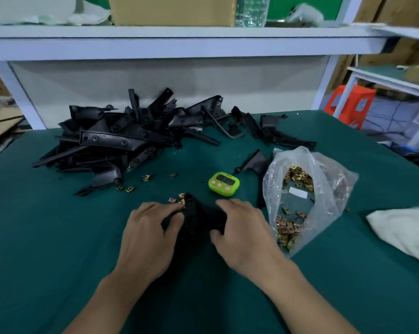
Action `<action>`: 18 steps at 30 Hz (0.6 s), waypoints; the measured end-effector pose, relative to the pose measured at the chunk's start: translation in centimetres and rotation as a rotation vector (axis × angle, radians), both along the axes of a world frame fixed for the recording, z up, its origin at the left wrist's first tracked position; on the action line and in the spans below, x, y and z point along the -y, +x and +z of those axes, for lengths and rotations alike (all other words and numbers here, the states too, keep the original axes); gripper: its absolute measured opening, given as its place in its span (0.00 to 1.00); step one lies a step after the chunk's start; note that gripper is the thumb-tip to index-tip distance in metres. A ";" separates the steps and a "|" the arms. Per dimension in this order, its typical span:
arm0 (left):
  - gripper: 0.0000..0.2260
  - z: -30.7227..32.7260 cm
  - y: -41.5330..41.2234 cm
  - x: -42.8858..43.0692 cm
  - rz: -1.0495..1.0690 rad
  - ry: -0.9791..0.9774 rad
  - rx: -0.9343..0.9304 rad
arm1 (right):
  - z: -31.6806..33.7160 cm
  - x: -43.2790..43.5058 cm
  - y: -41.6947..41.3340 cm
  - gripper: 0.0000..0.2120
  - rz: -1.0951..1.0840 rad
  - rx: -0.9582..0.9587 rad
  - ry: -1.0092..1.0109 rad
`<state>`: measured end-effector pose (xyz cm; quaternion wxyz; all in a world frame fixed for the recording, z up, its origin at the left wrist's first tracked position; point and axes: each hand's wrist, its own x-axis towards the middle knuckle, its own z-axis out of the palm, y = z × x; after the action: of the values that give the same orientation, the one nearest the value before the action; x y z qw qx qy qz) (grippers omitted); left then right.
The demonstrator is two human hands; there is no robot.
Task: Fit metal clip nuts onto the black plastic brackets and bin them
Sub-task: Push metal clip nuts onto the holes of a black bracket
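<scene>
Bracket (201,219) pinched in left hand (148,237) and gripped in right hand (242,235), near loose nuts (180,198) on green mat (59,237).

1. A factory assembly workshop: a green-topped workbench (59,237).
2. On the workbench, a heap of black plastic brackets (121,138) and a bag (329,179) of metal clips (299,177).
3. Above the workbench, a shelf (179,44) holding a cardboard box (172,10).

Green timer (224,184) and white cloth (403,233) on table (59,237).
</scene>
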<state>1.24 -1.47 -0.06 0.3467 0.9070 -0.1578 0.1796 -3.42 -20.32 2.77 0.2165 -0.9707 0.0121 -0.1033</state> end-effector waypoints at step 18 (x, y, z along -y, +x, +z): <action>0.24 -0.7 -0.4 1.0 -0.178 0.057 -0.220 | 6.4 11.0 2.6 0.03 -0.095 -0.694 -0.355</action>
<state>0.88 -2.44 -0.79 0.3504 0.9132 -0.2037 0.0432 -0.85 -31.33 9.17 0.0235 -0.9687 0.1114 0.2206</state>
